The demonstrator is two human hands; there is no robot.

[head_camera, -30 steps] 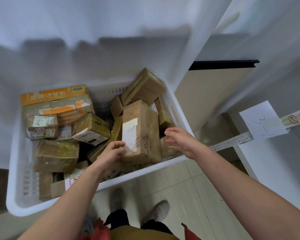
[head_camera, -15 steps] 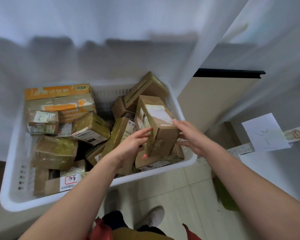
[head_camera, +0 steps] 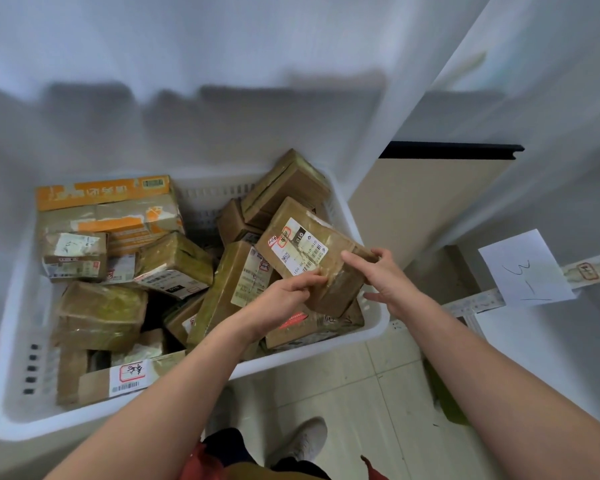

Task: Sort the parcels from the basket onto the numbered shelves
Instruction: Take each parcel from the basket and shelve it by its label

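Big white basket (head_camera: 14,393) on the lower left, crammed with brown boxes. Mid-frame, the left hand (head_camera: 284,296) pinches the near edge of a taped parcel (head_camera: 312,251) held over the basket's right end. Its long axis runs upper left to lower right, label up, "010" readable. The right hand (head_camera: 388,278) grips its right corner. Far right, a paper note (head_camera: 523,268) says "3-1".

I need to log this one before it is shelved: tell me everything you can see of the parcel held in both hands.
The parcel is a brown cardboard box wrapped in glossy clear tape. Its top face bears a white label with barcodes and a red-edged sticker; the print is too small to read. It is tilted, above the other parcels at the near right corner of the white basket. The left hand pinches its near edge; the right hand grips its right end.
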